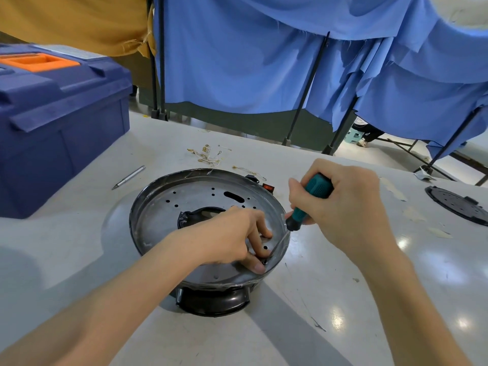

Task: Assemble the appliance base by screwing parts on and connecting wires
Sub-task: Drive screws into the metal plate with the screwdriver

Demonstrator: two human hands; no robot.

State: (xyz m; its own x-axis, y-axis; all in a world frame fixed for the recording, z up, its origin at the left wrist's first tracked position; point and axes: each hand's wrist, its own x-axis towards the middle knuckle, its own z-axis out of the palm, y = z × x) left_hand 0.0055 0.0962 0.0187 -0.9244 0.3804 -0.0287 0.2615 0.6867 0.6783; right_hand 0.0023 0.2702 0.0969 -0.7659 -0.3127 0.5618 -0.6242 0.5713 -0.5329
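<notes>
The round appliance base [169, 207] sits on the table in the middle of the head view, its grey metal plate with several holes facing up. My right hand [343, 204] grips a screwdriver [309, 200] with a teal and black handle. Its shaft slants down to a small black screw [264, 263] near the plate's front right rim. My left hand [235, 237] rests on the plate, and its thumb and fingers pinch around that screw at the screwdriver's tip. A black part [192, 215] shows through the plate's centre opening. A red switch [268, 186] sits on the far rim.
A blue toolbox [58, 122] with an orange handle stands at the left. A metal pen-like tool [128, 177] lies beside it. Small wires with brass terminals [208, 155] lie behind the base. A black round plate [459, 206] rests at the right edge. Blue curtains hang behind the table.
</notes>
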